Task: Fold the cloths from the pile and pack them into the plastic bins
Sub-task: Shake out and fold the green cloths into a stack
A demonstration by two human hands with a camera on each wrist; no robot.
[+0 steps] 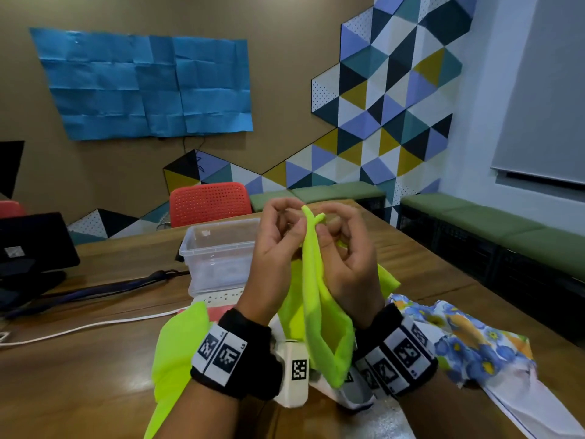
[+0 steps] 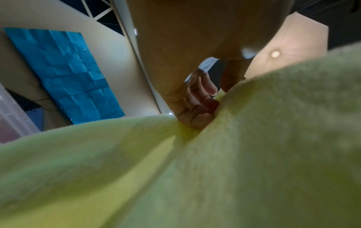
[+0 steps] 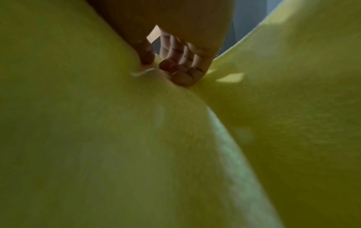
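Neon yellow-green cloth [image 1: 313,296] is up off the counter [image 1: 95,359], hanging in front of the clear plastic bin [image 1: 218,248], its lower part draping over my wrists. More of the same neon fabric [image 1: 177,343] lies on the counter on the near-left side of the bin; I can't tell whether it's the same piece. Floral cloth [image 1: 468,337] lies crumpled on the counter, near-right of the bin. The bin sits toward the far side of the counter, with a white power strip [image 1: 218,298] just in front of it. Left hand [image 1: 278,248] grip: thumb and curled fingers pinching the cloth's top edge. Right hand [image 1: 345,248] grip: same, pinching that edge right beside the left, knuckles nearly touching. Both wrist views are mostly filled with cloth, with fingertips [image 3: 181,77] pressed into the fabric.
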